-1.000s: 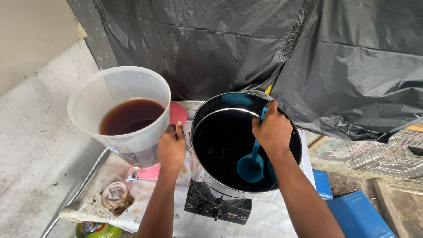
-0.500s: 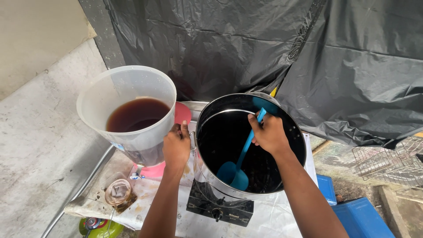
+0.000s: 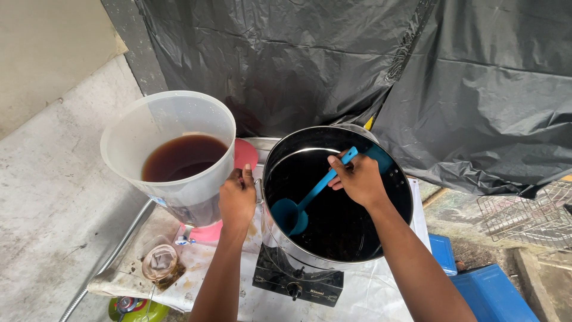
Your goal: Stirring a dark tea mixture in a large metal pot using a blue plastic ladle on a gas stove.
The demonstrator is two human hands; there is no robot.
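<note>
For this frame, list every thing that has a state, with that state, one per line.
Steel pot: uncovered, on the stove, dark inside.
Blue ladle: bowl down inside the pot, handle tilted.
Translucent bucket: lidless, partly full of brown liquid.
Left hand: gripping the pot's rim.
Right hand: closed on the ladle handle.
Small glass: upright.
</note>
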